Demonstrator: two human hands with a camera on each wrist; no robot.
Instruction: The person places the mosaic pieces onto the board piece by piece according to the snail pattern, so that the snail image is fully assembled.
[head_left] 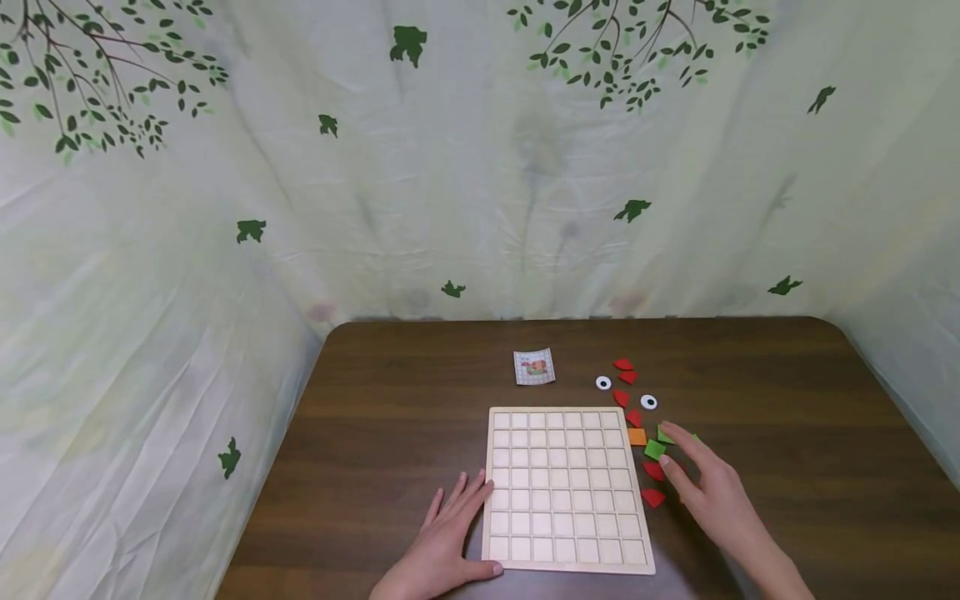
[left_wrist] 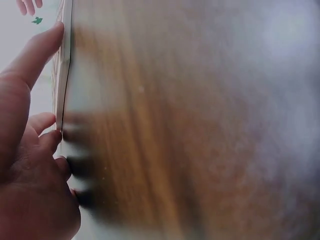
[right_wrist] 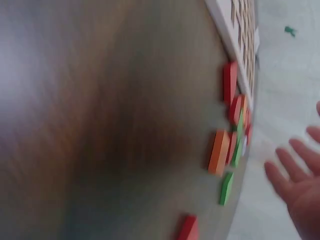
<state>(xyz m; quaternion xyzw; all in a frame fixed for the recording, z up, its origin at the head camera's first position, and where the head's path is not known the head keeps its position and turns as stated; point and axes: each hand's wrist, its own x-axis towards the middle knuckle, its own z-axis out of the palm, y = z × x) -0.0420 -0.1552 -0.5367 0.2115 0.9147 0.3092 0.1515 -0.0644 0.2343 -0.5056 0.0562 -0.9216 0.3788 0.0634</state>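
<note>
A pale wooden grid board point(head_left: 566, 492) lies flat on the table, its squares bare. My left hand point(head_left: 450, 546) rests at its near left corner, fingers fairly straight against the left edge and thumb at the near edge. In the left wrist view, the thumb point(left_wrist: 35, 57) touches the board's rim. My right hand point(head_left: 712, 492) hovers over the loose pieces right of the board, fingers extended and holding nothing. Close to it lie a green square point(head_left: 655, 450), another green piece point(head_left: 664, 435) partly covered by the fingers, and a red piece point(head_left: 653, 497).
An orange piece point(head_left: 637, 437) touches the board's right edge. Farther back lie several red pieces point(head_left: 622, 397) and two eye discs point(head_left: 648, 402). Beyond the board sits a small picture card point(head_left: 534, 367). A leaf-printed curtain point(head_left: 450, 167) hangs behind the brown table point(head_left: 405, 383).
</note>
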